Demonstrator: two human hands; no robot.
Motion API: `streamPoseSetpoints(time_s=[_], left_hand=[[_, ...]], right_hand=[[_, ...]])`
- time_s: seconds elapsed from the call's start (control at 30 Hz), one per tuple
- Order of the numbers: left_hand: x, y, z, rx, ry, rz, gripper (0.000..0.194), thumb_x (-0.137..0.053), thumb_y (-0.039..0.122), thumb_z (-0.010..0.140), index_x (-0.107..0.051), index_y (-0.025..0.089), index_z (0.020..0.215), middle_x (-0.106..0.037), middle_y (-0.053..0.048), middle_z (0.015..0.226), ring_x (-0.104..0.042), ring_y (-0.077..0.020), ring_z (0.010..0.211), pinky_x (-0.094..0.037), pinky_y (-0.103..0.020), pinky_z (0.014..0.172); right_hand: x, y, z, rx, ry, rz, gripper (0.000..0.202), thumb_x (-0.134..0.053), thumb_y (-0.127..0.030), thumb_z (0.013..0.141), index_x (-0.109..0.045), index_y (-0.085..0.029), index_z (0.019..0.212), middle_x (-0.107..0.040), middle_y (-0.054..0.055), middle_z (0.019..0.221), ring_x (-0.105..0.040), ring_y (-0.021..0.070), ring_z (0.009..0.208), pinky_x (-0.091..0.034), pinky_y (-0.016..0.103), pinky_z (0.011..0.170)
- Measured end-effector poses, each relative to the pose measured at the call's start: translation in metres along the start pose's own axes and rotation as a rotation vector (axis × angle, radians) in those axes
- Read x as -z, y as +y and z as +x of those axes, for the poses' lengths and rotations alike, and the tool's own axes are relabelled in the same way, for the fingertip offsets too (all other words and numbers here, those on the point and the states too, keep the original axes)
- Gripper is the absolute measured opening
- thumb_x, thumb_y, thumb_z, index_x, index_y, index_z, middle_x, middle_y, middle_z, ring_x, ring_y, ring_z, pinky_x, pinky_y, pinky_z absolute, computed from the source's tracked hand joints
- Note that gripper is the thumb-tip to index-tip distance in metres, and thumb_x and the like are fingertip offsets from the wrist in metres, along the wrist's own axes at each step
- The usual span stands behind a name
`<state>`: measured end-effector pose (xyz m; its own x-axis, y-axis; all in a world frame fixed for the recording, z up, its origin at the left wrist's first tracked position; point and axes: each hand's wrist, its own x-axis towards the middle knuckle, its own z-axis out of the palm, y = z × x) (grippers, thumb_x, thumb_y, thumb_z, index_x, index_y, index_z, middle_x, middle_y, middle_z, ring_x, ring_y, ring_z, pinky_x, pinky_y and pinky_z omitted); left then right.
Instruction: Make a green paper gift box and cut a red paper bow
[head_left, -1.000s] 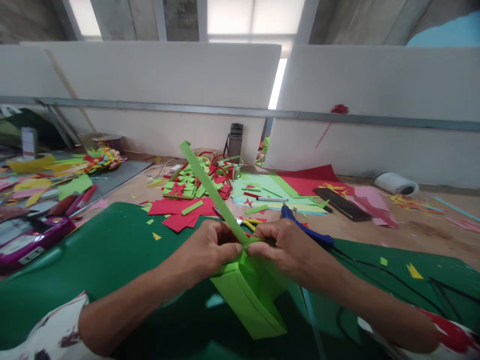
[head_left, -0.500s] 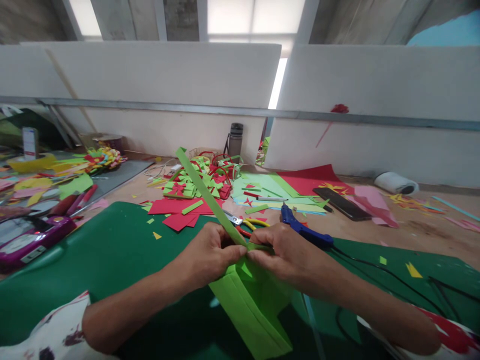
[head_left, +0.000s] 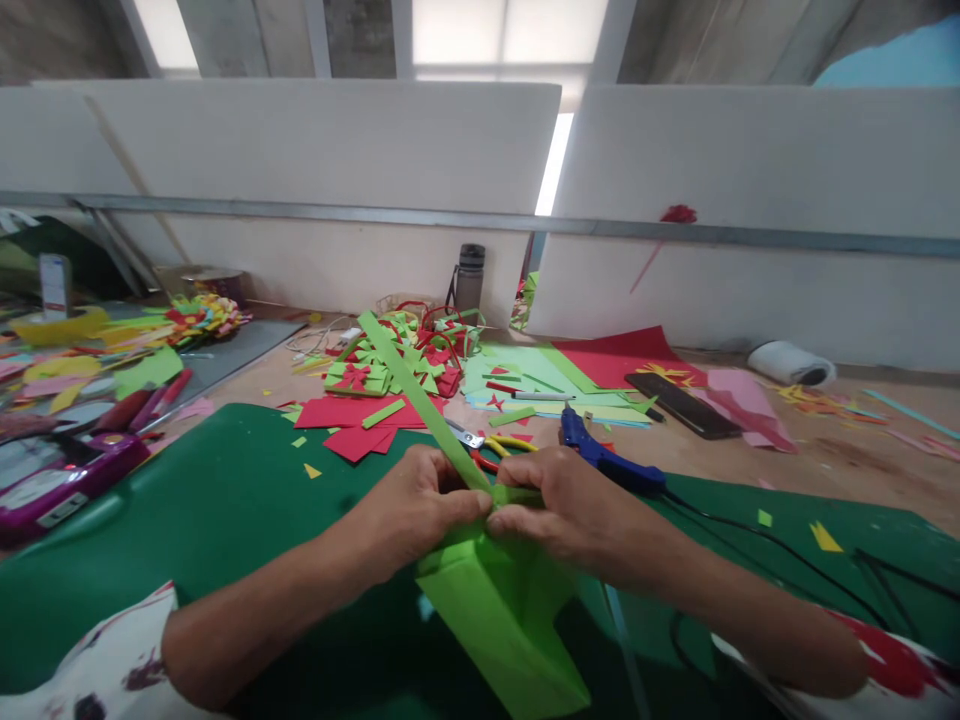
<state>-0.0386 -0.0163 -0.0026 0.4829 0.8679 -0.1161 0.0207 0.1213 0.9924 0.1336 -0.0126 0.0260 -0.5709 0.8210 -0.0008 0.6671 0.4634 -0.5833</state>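
Between my two hands is a light green folded paper bag (head_left: 499, 620), its lower part hanging tilted over the green mat. A long green paper strip (head_left: 409, 385) rises from its upper edge and slants up to the left. My left hand (head_left: 427, 505) pinches the strip where it meets the bag's edge, thumb on top. Close beside it, my right hand (head_left: 555, 505) presses the same edge between thumb and curled fingers. The fingertips hide the exact joint. Just beyond my hands lie scissors (head_left: 514, 443) with yellow and red handles, and a blue glue gun (head_left: 607, 455).
Red paper pieces (head_left: 360, 425) and small green paper bags with red bows (head_left: 390, 360) lie behind the mat (head_left: 247, 500). A phone (head_left: 682, 405) rests at right, a dark bottle (head_left: 470, 285) at the wall. A purple device (head_left: 75, 490) is at left; a black cord (head_left: 765, 540) crosses the right side.
The top of the green strip has dipped slightly, and the bag has tilted a little in my hands. Both hands keep their pinch at nearly the same spot.
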Motion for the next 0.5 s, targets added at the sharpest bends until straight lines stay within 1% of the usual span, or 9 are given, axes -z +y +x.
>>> streamPoseSetpoints(time_s=[0.1, 0.17, 0.2, 0.23, 0.3, 0.33, 0.4, 0.47, 0.5], left_hand=[[0.000, -0.001, 0.000, -0.013, -0.002, 0.006, 0.013, -0.063, 0.020, 0.070, -0.069, 0.012, 0.078, -0.067, -0.002, 0.070, -0.058, -0.0125, 0.060, -0.042, -0.021, 0.055], [0.001, -0.001, 0.000, -0.022, 0.010, 0.002, 0.012, -0.064, 0.020, 0.070, -0.069, 0.013, 0.077, -0.068, -0.002, 0.071, -0.058, -0.0127, 0.061, -0.042, -0.021, 0.056], [0.001, -0.001, 0.000, -0.026, 0.016, -0.009, 0.012, -0.064, 0.020, 0.070, -0.069, 0.013, 0.078, -0.068, -0.002, 0.071, -0.059, -0.0130, 0.062, -0.043, -0.021, 0.057], [0.001, -0.002, 0.000, -0.032, 0.020, -0.028, 0.012, -0.065, 0.020, 0.069, -0.069, 0.013, 0.078, -0.068, -0.002, 0.071, -0.059, -0.0132, 0.063, -0.043, -0.022, 0.059], [0.001, -0.002, 0.000, -0.031, 0.037, -0.082, 0.011, -0.065, 0.019, 0.069, -0.069, 0.013, 0.078, -0.068, -0.002, 0.070, -0.060, -0.0133, 0.065, -0.045, -0.022, 0.062], [0.001, -0.002, 0.001, -0.027, 0.048, -0.106, 0.010, -0.065, 0.018, 0.069, -0.069, 0.013, 0.077, -0.068, -0.001, 0.070, -0.060, -0.0129, 0.064, -0.045, -0.022, 0.062], [0.000, -0.003, 0.002, -0.020, 0.078, -0.145, 0.007, -0.065, 0.015, 0.067, -0.069, 0.013, 0.073, -0.068, -0.001, 0.068, -0.059, -0.0119, 0.062, -0.044, -0.022, 0.061], [0.000, -0.004, 0.003, -0.014, 0.078, -0.196, 0.008, -0.067, 0.015, 0.066, -0.069, 0.013, 0.074, -0.068, -0.002, 0.069, -0.060, -0.0128, 0.063, -0.045, -0.023, 0.063], [0.000, -0.005, 0.003, -0.007, 0.065, -0.228, 0.011, -0.067, 0.016, 0.066, -0.069, 0.012, 0.076, -0.068, -0.003, 0.070, -0.061, -0.0140, 0.065, -0.046, -0.024, 0.065]], right_hand=[[-0.003, -0.001, 0.001, 0.053, 0.007, -0.068, 0.030, -0.052, -0.012, 0.076, -0.033, -0.018, 0.054, -0.032, -0.007, 0.053, -0.031, 0.0083, 0.052, -0.022, 0.023, 0.047], [-0.002, -0.002, 0.000, 0.081, 0.009, -0.093, 0.029, -0.046, -0.013, 0.082, -0.037, -0.018, 0.056, -0.035, -0.006, 0.053, -0.033, 0.0090, 0.052, -0.024, 0.024, 0.048], [-0.001, -0.003, -0.001, 0.084, 0.033, -0.107, 0.027, -0.043, -0.015, 0.085, -0.041, -0.018, 0.058, -0.039, -0.005, 0.055, -0.036, 0.0097, 0.052, -0.027, 0.024, 0.049], [0.000, -0.003, -0.002, 0.084, 0.079, -0.122, 0.025, -0.042, -0.017, 0.087, -0.046, -0.018, 0.062, -0.044, -0.004, 0.057, -0.039, 0.0108, 0.054, -0.030, 0.025, 0.051], [0.001, -0.003, -0.004, 0.105, 0.222, -0.158, 0.018, -0.044, -0.020, 0.088, -0.054, -0.017, 0.073, -0.054, 0.000, 0.067, -0.048, 0.0141, 0.062, -0.037, 0.028, 0.058], [0.001, -0.002, -0.005, 0.143, 0.301, -0.175, 0.013, -0.048, -0.020, 0.087, -0.055, -0.016, 0.077, -0.058, 0.003, 0.073, -0.052, 0.0160, 0.068, -0.040, 0.030, 0.063], [0.000, 0.001, -0.006, 0.265, 0.422, -0.206, 0.009, -0.053, -0.016, 0.084, -0.058, -0.017, 0.077, -0.062, 0.006, 0.084, -0.056, 0.0188, 0.079, -0.043, 0.033, 0.071], [-0.004, 0.005, -0.007, 0.377, 0.481, -0.241, 0.013, -0.055, -0.012, 0.083, -0.062, -0.017, 0.074, -0.063, 0.008, 0.093, -0.057, 0.0206, 0.088, -0.044, 0.036, 0.078], [-0.005, 0.007, -0.006, 0.411, 0.495, -0.261, 0.014, -0.055, -0.011, 0.083, -0.064, -0.017, 0.074, -0.064, 0.008, 0.097, -0.057, 0.0215, 0.093, -0.044, 0.037, 0.081]])
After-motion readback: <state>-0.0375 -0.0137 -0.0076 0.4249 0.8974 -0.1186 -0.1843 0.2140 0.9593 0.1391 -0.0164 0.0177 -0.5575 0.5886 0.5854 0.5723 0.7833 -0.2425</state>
